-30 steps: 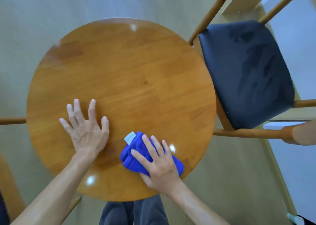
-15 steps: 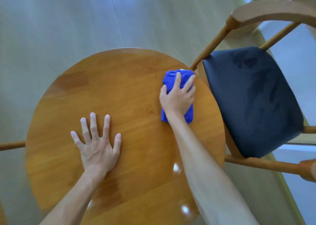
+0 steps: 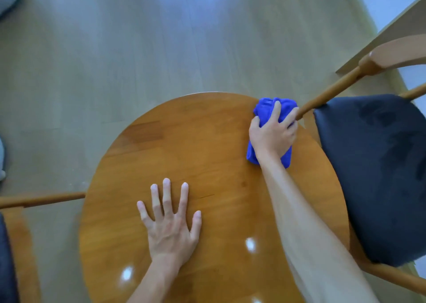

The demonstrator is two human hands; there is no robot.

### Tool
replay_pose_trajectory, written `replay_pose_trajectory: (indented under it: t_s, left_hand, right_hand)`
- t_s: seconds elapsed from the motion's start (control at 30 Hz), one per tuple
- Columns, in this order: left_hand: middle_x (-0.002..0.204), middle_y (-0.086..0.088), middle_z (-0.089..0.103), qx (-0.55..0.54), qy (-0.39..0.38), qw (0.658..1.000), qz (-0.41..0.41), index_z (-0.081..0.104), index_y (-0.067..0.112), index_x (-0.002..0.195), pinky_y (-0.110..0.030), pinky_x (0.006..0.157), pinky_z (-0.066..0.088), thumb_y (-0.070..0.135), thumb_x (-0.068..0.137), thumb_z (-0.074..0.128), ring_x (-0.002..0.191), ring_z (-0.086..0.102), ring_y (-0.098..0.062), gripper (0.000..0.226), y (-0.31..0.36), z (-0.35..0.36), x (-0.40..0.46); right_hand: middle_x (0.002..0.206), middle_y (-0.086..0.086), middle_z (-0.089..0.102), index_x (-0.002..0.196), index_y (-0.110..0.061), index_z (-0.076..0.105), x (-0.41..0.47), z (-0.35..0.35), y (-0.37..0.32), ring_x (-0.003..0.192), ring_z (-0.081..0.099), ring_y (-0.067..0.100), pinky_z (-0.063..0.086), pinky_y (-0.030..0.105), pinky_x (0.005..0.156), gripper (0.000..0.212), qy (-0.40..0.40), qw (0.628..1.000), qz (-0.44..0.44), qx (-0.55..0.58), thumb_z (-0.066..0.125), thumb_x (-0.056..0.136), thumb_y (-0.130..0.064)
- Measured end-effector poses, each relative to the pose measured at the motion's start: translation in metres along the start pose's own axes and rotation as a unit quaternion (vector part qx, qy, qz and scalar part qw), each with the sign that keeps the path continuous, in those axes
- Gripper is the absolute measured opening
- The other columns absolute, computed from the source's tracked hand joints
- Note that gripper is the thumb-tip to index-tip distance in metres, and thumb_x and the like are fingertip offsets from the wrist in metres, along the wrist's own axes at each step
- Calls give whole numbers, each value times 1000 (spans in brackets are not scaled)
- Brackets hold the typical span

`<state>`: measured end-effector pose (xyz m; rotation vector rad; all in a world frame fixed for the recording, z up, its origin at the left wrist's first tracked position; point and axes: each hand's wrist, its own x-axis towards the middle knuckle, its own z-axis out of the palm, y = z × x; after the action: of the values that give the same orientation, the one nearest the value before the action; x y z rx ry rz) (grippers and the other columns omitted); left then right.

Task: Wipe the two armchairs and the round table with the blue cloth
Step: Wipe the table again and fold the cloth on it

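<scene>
Two armchairs, one round surface, one cloth and two bare hands are in view. At the far left, at about nine o'clock, only a slice of the first wooden armchair with a dark seat cushion [image 3: 9, 256] shows, cut off by the frame edge, its slim wooden rail reaching toward the rim of the surface. Next comes the round, glossy, honey-brown wooden surface [image 3: 184, 141], standing on a pale plank floor [image 3: 138, 49] and carrying three bright light reflections near its six o'clock side. The left hand [image 3: 170, 226] lies flat on the wood a little below the centre, palm down, all five fingers spread and straight, gripping nothing. Toward two o'clock, at the rim of the surface, sits the one bunched bright blue cloth [image 3: 269, 127]; the right hand [image 3: 273, 133] presses down on top of it with fingers curled over the fabric, clutching it, the forearm stretching across the wood from five o'clock. The cloth's far end is just beside a wooden strut of the second armchair. That second wooden armchair with a dark padded seat [image 3: 373, 176] fills the three o'clock side, its curved backrest rising toward one o'clock.
</scene>
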<state>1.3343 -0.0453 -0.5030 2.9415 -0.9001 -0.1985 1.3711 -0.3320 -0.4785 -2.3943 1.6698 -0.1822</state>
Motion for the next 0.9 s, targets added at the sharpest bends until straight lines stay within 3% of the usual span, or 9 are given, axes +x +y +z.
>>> replay_pose_trajectory:
  t_s: [0.17,0.3,0.37,0.43,0.57,0.67,0.77,0.83,0.9]
  left_hand:
    - [157,-15,19,11,-14,1000,-5,35,24,147,-67,110,11,53,87,34,145,15,-38,67,2,-6,1]
    - [150,-20,35,15,-17,1000,-4,53,17,134,-69,107,19,50,81,40,141,24,-41,64,3,-7,1]
    - [150,-18,35,8,-12,1000,-10,50,20,139,-68,108,18,53,84,39,141,24,-39,65,3,-7,0]
    - [154,-14,29,0,-10,1000,-10,39,25,145,-66,109,14,55,85,38,143,21,-37,67,2,-7,1]
    - [157,-11,23,-7,-14,1000,-9,34,28,147,-66,110,12,56,86,36,145,17,-36,67,1,-6,1]
    - [157,-12,21,-10,-10,1000,-8,34,28,147,-66,111,11,56,86,35,145,16,-37,68,3,-4,1]
    - [158,-11,20,-13,0,1000,-6,32,28,148,-65,111,8,56,86,35,145,14,-36,68,2,1,1]
    - [158,-11,19,-14,10,1000,-1,30,28,149,-65,112,8,53,88,34,145,14,-36,65,0,4,0]
    - [158,-9,20,-20,23,1000,0,31,29,148,-64,112,10,45,92,32,145,15,-34,59,-3,5,-1]
  right_hand:
    - [159,17,9,149,-28,30,-71,35,-128,139,24,39,24,47,111,68,-91,960,-266,3,47,86,-48]
    - [160,12,13,146,-32,36,-137,40,-143,138,28,36,24,45,110,65,-160,842,-515,-11,50,84,-45]
    - [160,9,16,145,-34,37,-120,35,-131,139,30,31,25,42,110,64,-187,789,-585,-17,51,84,-43]
    - [159,8,18,145,-34,39,-81,25,-110,139,30,28,27,42,110,64,-171,811,-559,-9,54,83,-40]
    - [158,12,21,145,-27,40,-3,-6,-12,138,33,31,30,42,111,60,-79,952,-294,9,56,88,-36]
    - [157,16,23,144,-20,42,-13,-29,75,136,34,38,35,50,107,58,-30,988,-148,29,59,89,-29]
    - [155,22,23,143,-17,42,-76,-27,96,136,33,42,37,53,105,59,23,999,-7,46,61,89,-26]
    - [154,24,26,142,-16,46,-121,-18,66,133,37,43,38,51,104,59,41,997,-15,63,62,86,-27]
    - [154,21,28,141,-19,48,-166,-7,33,135,38,40,38,48,106,61,3,987,-147,58,61,82,-31]
